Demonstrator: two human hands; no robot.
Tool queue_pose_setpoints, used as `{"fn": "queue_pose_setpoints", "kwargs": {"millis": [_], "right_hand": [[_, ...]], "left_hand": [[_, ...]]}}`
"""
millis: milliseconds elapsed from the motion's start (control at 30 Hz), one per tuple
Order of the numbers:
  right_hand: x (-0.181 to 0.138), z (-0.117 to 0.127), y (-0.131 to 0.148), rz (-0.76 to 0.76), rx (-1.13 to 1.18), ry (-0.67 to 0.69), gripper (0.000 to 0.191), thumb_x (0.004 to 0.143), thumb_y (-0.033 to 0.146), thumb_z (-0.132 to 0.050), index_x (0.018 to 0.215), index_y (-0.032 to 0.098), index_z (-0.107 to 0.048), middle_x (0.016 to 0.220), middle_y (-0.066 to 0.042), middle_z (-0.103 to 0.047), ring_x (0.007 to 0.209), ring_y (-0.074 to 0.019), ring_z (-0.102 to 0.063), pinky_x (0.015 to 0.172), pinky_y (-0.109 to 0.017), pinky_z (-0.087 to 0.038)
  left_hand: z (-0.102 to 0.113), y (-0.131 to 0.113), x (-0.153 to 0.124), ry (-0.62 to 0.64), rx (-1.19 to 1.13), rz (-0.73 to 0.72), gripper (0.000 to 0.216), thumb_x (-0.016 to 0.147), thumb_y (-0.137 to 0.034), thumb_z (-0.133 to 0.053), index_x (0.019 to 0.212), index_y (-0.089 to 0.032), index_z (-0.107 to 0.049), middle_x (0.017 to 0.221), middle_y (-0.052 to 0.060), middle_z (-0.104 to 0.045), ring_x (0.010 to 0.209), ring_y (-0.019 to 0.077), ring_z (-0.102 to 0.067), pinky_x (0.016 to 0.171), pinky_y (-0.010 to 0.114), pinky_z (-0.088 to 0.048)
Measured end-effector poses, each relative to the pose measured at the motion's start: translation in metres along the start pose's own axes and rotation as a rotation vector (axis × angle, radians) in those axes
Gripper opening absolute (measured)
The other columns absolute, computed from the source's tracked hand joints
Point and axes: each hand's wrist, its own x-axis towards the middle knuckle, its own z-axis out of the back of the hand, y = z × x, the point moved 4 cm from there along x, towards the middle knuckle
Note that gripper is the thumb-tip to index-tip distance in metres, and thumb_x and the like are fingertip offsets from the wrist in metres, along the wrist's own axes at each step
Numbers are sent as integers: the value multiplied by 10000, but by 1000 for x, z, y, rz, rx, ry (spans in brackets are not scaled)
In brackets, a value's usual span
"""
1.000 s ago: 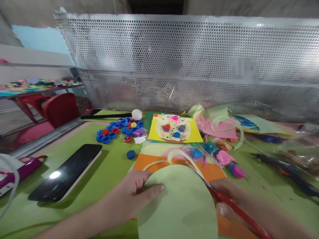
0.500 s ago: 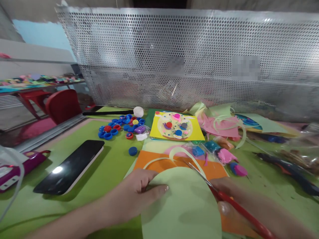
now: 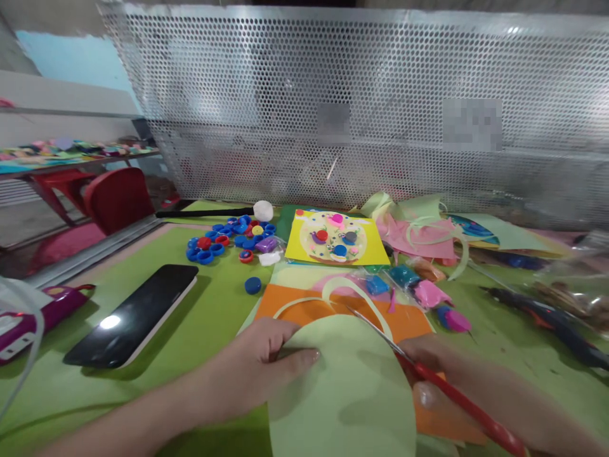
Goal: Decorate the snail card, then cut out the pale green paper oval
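Pinched between the thumb and fingers of my left hand is a pale green sheet of paper with a rounded edge. My right hand grips red-handled scissors, whose metal blades point up and left along the sheet's right edge. A thin pale strip curls beyond the sheet, over orange paper on the table. Part of the scissors' handle is hidden by my right hand.
A phone and a purple power strip lie left. Bottle caps cluster behind, beside a decorated yellow card. Clay packets, paper scraps and a glue gun sit right. A perforated metal panel stands behind.
The view has shifted slightly, so most things sit a little higher in the picture. Both hands keep their hold on the paper and the scissors, with almost no other movement.
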Motion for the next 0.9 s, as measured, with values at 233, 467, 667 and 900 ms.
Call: {"fn": "queue_pose_setpoints", "kwargs": {"millis": [233,467,667,900], "right_hand": [[3,-4,-8,-102,60,34,127,682,324,-570,638,210,-607,618,-20,-563,549,-161,-466,432,-228,-366],[4,-7,-2,-158,215,119,163,654,326,-563,575,191,-516,495,40,-390,437,-85,-266,406,-217,-215],[5,-5,-8,-259,305,161,250,696,413,-539,632,171,-535,403,91,-309,338,-42,-225,338,-186,-140],[23,11,-35,-222,459,-25,337,783,445,-500,643,146,-569,347,107,-326,256,-50,-326,284,-174,-309]], "left_hand": [[0,0,0,-12,-16,6,294,780,-447,-514,722,-172,-602,613,-26,-556,560,126,-501,503,200,-402],[2,-2,-1,-20,-43,-5,297,770,-452,-530,731,-170,-617,642,-13,-620,558,123,-534,485,184,-408],[7,-3,3,-91,-57,-80,270,757,-413,-566,651,-170,-619,593,-12,-655,509,121,-555,454,181,-408],[48,-16,10,-408,-71,-267,196,724,-388,-637,649,-210,-664,641,-31,-709,635,170,-632,594,218,-478]]}}
